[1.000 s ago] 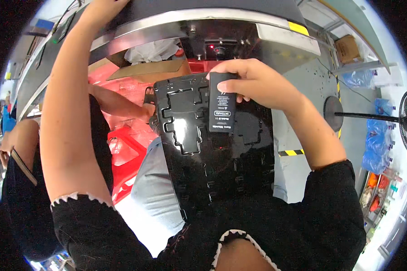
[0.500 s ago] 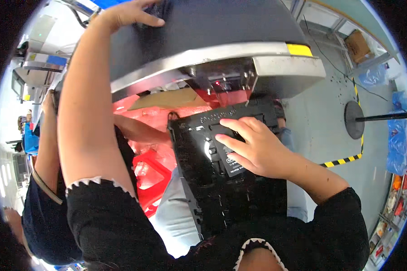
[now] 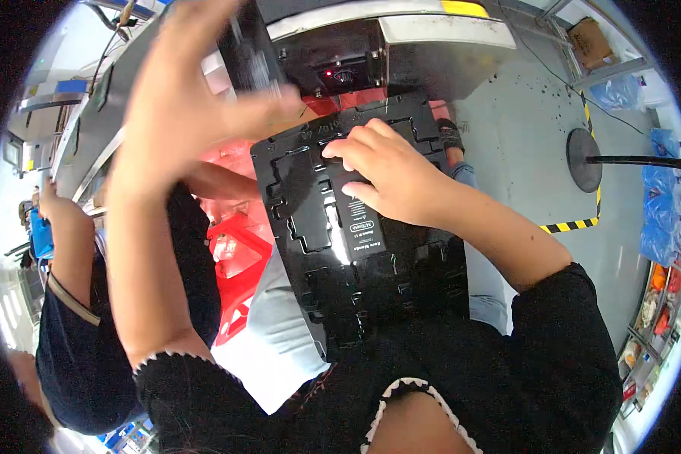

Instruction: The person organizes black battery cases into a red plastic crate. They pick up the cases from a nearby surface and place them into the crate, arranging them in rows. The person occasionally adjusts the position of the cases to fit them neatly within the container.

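A black moulded plastic tray (image 3: 295,227) rests slanted across my lap. Within it lies a flat black battery (image 3: 367,234) with pale printing. My right hand (image 3: 401,178) is bent over the battery's far end, its fingers close together and the thumb on the printed face. My left hand (image 3: 178,113) is raised at the upper left and smeared by motion, thumb stretched to the right. Between that thumb and the fingers is a flat dark piece (image 3: 253,57), also blurred; it looks like another battery, and my hand appears to grip it.
Ahead is a conveyor with a metal edge (image 3: 340,19) and a dark control box (image 3: 348,72) bearing a red light. A red plastic crate or stool (image 3: 242,250) stands left of my leg. A person's arm (image 3: 72,234) is close on the left. A round stand base (image 3: 585,159) is right.
My left hand has come off the conveyor belt toward me, with a dark piece at its fingers. My right fingers have drawn together over the battery. The view has shifted.
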The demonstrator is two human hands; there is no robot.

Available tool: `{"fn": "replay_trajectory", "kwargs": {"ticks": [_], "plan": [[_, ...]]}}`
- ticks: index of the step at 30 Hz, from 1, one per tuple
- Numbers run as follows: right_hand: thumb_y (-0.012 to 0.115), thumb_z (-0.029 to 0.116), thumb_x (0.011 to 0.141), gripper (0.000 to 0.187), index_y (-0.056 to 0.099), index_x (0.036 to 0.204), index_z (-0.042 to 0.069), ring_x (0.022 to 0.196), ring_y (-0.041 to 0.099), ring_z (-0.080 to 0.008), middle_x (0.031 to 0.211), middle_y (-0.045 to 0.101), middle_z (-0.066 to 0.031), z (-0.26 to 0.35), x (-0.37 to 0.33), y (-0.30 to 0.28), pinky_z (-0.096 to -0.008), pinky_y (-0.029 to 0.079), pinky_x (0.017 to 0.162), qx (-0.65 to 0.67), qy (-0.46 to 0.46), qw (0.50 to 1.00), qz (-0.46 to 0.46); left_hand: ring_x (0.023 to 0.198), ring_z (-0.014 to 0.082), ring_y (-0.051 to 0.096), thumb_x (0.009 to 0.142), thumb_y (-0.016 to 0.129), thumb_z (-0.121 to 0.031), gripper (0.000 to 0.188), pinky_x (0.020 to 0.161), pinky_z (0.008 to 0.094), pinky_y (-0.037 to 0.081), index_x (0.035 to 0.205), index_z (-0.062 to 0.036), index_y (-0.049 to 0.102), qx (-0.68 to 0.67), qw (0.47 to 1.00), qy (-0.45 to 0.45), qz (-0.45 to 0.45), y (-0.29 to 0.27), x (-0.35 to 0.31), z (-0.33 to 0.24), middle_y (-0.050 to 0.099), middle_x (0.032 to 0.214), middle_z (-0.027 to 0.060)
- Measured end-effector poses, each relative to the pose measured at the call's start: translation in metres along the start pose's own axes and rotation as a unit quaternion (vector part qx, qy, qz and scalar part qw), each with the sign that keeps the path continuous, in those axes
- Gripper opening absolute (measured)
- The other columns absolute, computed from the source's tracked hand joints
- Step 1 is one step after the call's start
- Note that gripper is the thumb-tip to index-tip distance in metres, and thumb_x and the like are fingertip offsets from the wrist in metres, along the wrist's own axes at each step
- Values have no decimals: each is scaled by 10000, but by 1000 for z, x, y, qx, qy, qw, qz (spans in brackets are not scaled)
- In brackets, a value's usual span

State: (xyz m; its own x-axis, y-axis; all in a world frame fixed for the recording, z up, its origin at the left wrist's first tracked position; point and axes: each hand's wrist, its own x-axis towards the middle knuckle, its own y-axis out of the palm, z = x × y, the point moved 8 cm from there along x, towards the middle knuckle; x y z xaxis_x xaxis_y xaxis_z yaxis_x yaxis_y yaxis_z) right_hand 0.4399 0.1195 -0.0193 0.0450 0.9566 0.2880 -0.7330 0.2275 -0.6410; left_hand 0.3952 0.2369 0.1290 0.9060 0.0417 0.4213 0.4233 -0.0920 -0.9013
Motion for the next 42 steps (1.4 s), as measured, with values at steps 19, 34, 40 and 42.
{"fn": "replay_trajectory", "kwargs": {"ticks": [19,34,40,42], "plan": [[666,293,788,489,550,1230,118,1329,349,-257,1395,429,-91,44,-66,22,-515,266,1067,-178,-76,976,103,1351,349,287,774,685,-329,701,1086,565,205,1356,-60,400,-31,983,-111,141,98,-151,-47,300,1452,182],[639,203,841,165,678,871,45,824,646,-271,889,670,-129,47,-2,-102,-348,497,758,-70,-75,974,-201,1394,297,223,882,559,-291,574,1116,531,113,1351,0,399,-43,979,-116,163,119,-142,-92,266,1489,154],[660,416,796,511,633,988,-57,891,607,-394,976,620,-230,-57,139,-226,-415,485,824,-284,153,886,-333,1306,312,387,828,632,-144,365,1085,456,268,1182,-64,594,-51,992,-74,-90,26,-39,8,446,1381,163],[659,561,729,709,633,1062,-65,1152,531,-360,1166,555,-316,-115,190,-218,-392,418,967,-127,297,935,-143,1357,331,306,819,641,-149,442,1108,438,235,1253,-118,564,-11,988,-61,-140,5,4,70,379,1437,158]]}}
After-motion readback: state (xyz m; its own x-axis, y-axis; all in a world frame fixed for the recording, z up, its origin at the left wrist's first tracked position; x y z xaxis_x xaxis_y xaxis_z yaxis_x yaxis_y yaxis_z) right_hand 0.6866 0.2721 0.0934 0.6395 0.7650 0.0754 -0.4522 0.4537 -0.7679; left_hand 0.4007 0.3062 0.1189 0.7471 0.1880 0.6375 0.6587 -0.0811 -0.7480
